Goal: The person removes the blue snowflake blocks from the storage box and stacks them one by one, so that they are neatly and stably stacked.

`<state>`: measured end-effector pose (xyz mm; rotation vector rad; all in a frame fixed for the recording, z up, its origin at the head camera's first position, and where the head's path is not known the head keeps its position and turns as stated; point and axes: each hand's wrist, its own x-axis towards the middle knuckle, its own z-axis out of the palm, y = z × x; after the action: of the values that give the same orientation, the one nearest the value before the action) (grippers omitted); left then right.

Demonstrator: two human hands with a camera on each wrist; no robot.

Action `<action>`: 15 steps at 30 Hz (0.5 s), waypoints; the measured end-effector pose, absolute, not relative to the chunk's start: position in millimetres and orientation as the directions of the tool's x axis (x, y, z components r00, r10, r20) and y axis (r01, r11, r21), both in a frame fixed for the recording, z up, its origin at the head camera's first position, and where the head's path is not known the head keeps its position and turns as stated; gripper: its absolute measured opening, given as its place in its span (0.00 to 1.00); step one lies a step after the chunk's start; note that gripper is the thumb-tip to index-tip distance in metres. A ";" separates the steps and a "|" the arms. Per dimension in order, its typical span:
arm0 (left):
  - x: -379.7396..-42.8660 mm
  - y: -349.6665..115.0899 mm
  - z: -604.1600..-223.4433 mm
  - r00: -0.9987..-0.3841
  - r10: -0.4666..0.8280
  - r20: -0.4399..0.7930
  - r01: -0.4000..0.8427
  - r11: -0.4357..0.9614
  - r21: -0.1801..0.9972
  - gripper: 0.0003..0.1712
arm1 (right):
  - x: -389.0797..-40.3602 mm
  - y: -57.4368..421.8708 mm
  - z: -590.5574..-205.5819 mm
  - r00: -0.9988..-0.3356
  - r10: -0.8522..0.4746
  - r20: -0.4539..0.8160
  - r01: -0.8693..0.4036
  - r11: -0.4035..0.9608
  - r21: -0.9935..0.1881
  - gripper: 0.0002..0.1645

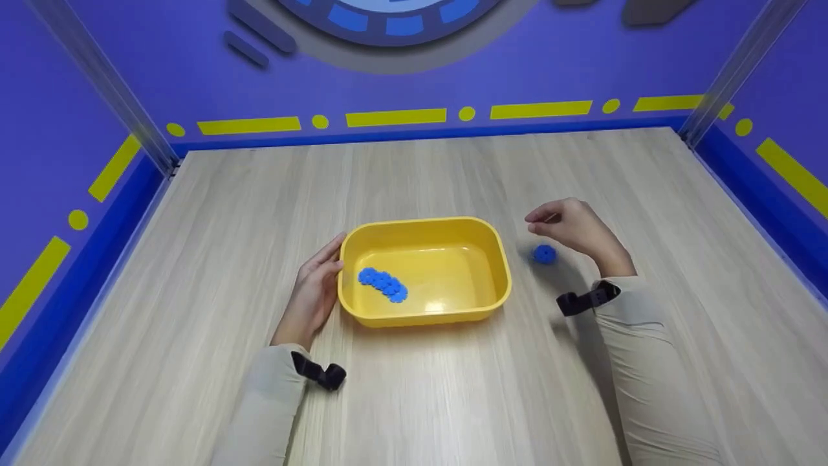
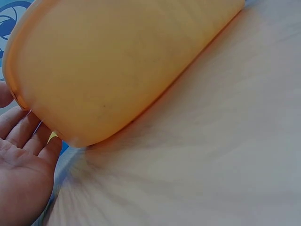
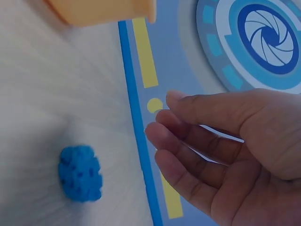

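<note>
A yellow plastic tub (image 1: 425, 320) stands on the table, with several overlapping blue scallop-edged discs (image 1: 383, 283) lying in a slanted row on its left floor. At the tub's left end, my left hand (image 1: 315, 291) rests its fairly straight fingers against the outer wall, thumb by the rim. In the left wrist view those fingers (image 2: 28, 132) touch the tub's outside. Right of the tub sits a small clump of blue scalloped pieces (image 1: 544, 254), seemingly a stack. Above it hovers my right hand (image 1: 576, 226), fingers loosely bent, thumb near the index fingertip, holding nothing visible.
The light wood-grain table (image 1: 414, 388) is bounded by a blue back wall (image 1: 414, 84) with yellow marks and blue side walls. Black wrist straps with cameras sit on both sleeves, the right one (image 1: 588, 299) close to the blue clump.
</note>
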<state>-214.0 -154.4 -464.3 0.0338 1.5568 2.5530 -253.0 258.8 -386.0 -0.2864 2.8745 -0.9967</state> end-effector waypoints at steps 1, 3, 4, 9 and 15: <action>-214.0 -154.4 -464.3 -0.988 0.141 -0.061 -0.119 -0.449 0.886 0.34 | -253.9 256.0 -383.2 -0.978 -0.209 -0.023 -0.150 0.768 -0.622 0.15; -213.8 -154.3 -464.2 -0.988 0.141 -0.064 -0.121 -0.446 0.887 0.34 | -255.9 249.6 -378.0 -0.975 -0.220 -0.023 -0.158 0.767 -0.622 0.15; -213.7 -154.3 -464.1 -0.988 0.140 -0.066 -0.122 -0.444 0.888 0.34 | -256.9 246.1 -375.4 -0.974 -0.226 -0.022 -0.164 0.766 -0.622 0.14; -213.1 -154.2 -463.5 -0.988 0.136 -0.072 -0.125 -0.437 0.890 0.34 | -262.6 227.2 -365.3 -0.963 -0.270 -0.009 -0.209 0.764 -0.610 0.13; -213.3 -154.4 -463.6 -0.988 0.135 -0.077 -0.128 -0.431 0.893 0.34 | -267.3 199.2 -355.6 -0.951 -0.308 -0.037 -0.226 0.769 -0.598 0.13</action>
<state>-213.3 -154.4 -463.6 0.0094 1.5801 2.5332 -267.3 199.2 -355.6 -0.4290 2.8289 -0.9307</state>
